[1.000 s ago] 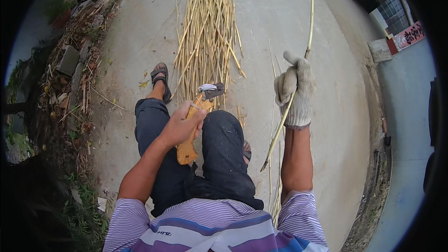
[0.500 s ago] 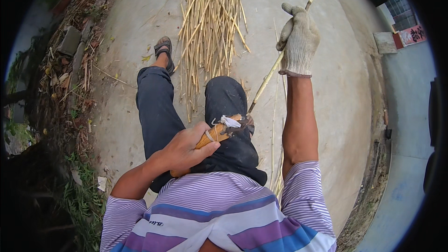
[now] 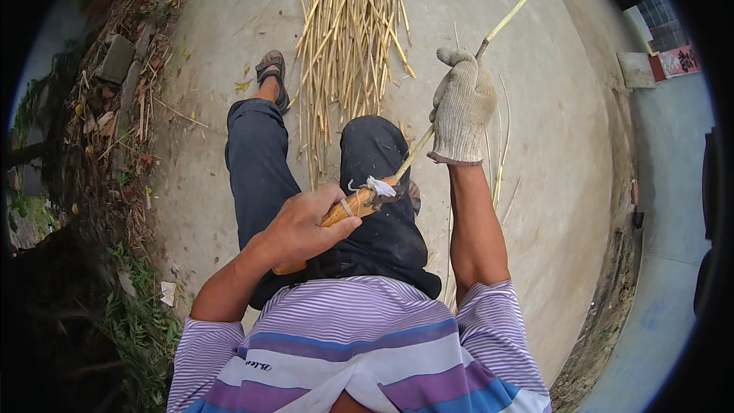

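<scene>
My left hand [image 3: 306, 223], bare and closed, grips a wooden-handled tool [image 3: 356, 204] above my lap. Dark metal and a knotted white cloth strip [image 3: 380, 186] sit at its far end, and a pale band circles the handle. In a knitted glove, my right hand [image 3: 465, 111] is closed around a long thin stalk [image 3: 520, 8]. This stalk slants from the upper right down to the tool's metal end. Whether it passes through or only touches the metal, I cannot tell. The gloved palm and some fingers are hidden.
A heap of dry yellowish stalks [image 3: 352, 23] lies on the concrete ground [image 3: 566, 183] ahead of my legs. Several loose thin strips [image 3: 501, 153] lie right of my knee. Rubble and plants [image 3: 126, 107] line the left side; a pale blue wall [image 3: 669, 183] stands right.
My gloved right hand has come nearer my body and a little left, with the stalk in it. The left hand and tool have shifted slightly left. Loose strips now show beside the right forearm.
</scene>
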Demonstrator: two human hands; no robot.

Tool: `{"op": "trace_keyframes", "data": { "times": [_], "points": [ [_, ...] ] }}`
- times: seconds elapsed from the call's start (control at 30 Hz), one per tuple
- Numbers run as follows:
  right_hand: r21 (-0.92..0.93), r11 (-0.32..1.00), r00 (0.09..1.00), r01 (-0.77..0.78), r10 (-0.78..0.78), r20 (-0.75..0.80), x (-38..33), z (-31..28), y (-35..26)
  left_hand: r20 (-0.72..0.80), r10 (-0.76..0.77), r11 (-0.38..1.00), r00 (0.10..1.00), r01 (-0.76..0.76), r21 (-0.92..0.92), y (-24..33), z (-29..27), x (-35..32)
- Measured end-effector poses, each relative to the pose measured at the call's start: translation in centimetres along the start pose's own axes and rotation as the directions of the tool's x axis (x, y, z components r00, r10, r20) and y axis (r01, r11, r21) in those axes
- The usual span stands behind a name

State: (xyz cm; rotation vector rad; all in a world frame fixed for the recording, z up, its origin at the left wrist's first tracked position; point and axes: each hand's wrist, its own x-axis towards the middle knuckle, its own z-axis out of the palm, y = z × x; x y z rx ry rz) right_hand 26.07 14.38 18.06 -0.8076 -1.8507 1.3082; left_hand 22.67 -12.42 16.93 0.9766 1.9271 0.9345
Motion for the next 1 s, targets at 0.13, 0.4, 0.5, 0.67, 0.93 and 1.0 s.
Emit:
{"op": "trace_keyframes", "data": {
  "times": [0.13, 0.4, 0.5, 0.67, 0.93, 1.0],
  "points": [
    [-0.013, 0.996, 0.986, -0.094, 0.095, 0.136, -4.9, 1.4, 0.1, -0.118, 0.077, 0.997, 0.99, -0.077, 0.01, 0.3, 1.4, 0.2],
    [0.048, 0.975, 0.93, -0.218, 0.192, 0.312, 0.4, -0.1, -3.6, -0.124, 0.087, 0.994, 0.988, -0.078, 0.08, -0.8, 1.7, -0.6],
    [-0.003, 0.968, 0.921, -0.249, 0.238, 0.307, 2.0, 0.1, -4.2, -0.146, 0.058, 0.996, 0.988, -0.048, 0.069, -1.1, 1.4, -0.6],
    [-0.071, 0.976, 0.891, -0.207, 0.218, 0.398, -2.5, 2.3, -3.6, -0.225, 0.095, 0.995, 0.97, -0.099, -0.009, 0.0, -1.8, 2.2],
    [-0.083, 0.996, 0.913, -0.036, 0.066, 0.403, -6.2, 0.5, -0.8, -0.257, -0.012, 0.929, 0.966, -0.084, -0.359, 1.4, -3.8, 5.2],
    [-0.091, 0.943, 0.761, -0.32, 0.313, 0.568, -8.8, 0.7, -0.8, -0.291, -0.034, 0.916, 0.956, -0.086, -0.391, 1.4, -3.9, 5.7]
  ]
}}
